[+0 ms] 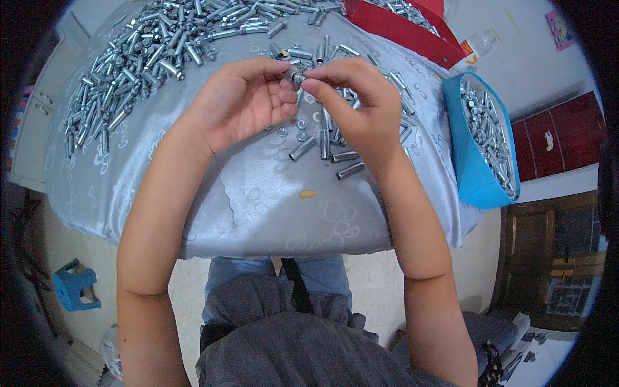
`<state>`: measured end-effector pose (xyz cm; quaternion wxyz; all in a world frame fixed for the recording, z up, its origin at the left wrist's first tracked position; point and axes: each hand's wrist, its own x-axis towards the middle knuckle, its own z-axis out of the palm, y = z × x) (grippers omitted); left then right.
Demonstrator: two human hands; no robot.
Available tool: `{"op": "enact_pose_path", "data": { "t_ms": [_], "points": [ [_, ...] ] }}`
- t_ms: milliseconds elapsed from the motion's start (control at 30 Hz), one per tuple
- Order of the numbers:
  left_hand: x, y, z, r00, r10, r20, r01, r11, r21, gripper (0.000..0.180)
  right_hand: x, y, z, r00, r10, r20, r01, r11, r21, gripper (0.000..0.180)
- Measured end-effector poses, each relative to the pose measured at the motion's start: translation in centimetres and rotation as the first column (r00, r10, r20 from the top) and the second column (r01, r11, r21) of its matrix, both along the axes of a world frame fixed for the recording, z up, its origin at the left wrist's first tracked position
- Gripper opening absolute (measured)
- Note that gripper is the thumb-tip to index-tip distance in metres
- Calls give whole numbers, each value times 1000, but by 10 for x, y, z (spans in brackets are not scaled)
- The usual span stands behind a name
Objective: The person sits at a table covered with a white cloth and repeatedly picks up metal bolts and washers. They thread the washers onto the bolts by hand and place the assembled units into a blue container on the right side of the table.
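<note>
A small metal part (pixel 294 77) is held at the upper centre of the frame, just above the table, between the fingertips of two bare hands. It is pinched from the left by the grip of the left hand (pixel 245 100), whose palm is turned partly upward and whose remaining fingers are loosely curled. From the right it is grasped by the thumb and fingers of the right hand (pixel 361 97), the back of which is presented to the viewer. The finer form of the part is largely hidden by the fingers.

Below and around the hands, metal sleeves (pixel 302 149) are scattered with small nuts (pixel 302 136). A yellow piece (pixel 309 194) is seen nearer the centre of the frame. A large heap of bolts (pixel 167 48) is spread across the upper left. The table (pixel 271 222) is covered with a silvery, ring-patterned cloth.

At the upper right, metal pieces are contained in a red box (pixel 403 35), beside which a bottle (pixel 476 46) is placed; further pieces are held in a blue container (pixel 461 148) at the right. A blue stool (pixel 69 284) is shown at the lower left.
</note>
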<state>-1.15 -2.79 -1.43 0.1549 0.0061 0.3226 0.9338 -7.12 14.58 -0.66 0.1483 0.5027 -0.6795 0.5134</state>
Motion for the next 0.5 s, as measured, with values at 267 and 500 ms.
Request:
{"op": "enact_pose_path", "data": {
  "t_ms": [267, 500],
  "points": [
    [2, 3, 0, 999, 8, -53, -10, 999, -40, 23, 3, -3, 1, 986, -69, -152, 58, 995, -79, 11],
    [1, 1, 3, 998, -10, -62, -1, 985, -173, 25, 4, 3, 6, 996, -78, -35, 75, 993, -90, 10]
  ]
}}
